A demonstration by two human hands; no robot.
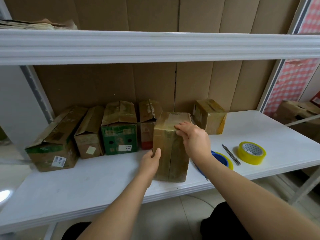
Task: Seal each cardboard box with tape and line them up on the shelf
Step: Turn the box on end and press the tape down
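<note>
Both hands hold the taped cardboard box in the head view: the left hand pinches its lower left edge, thumb on the near face and fingers wrapped behind the corner, while the right hand curls its fingers over the top front edge at the right, fingertips on the glossy tape. That box stands upright near the front of the white shelf, its long axis running from the front of the shelf toward the back, its near face crossed by a vertical seam and its narrow end pointing at the person. Behind and to its left, four boxes stand in a row along the cardboard backing: a long box with a white label angled at the far left, a plain brown box, a green box with two round holes, and a box with a red base just beside the held box. Another small box sits apart, behind and to the right. To the right of the right forearm lie a blue-cored tape roll, partly hidden, a utility knife, and a yellow tape roll, set near one another on the shelf.
</note>
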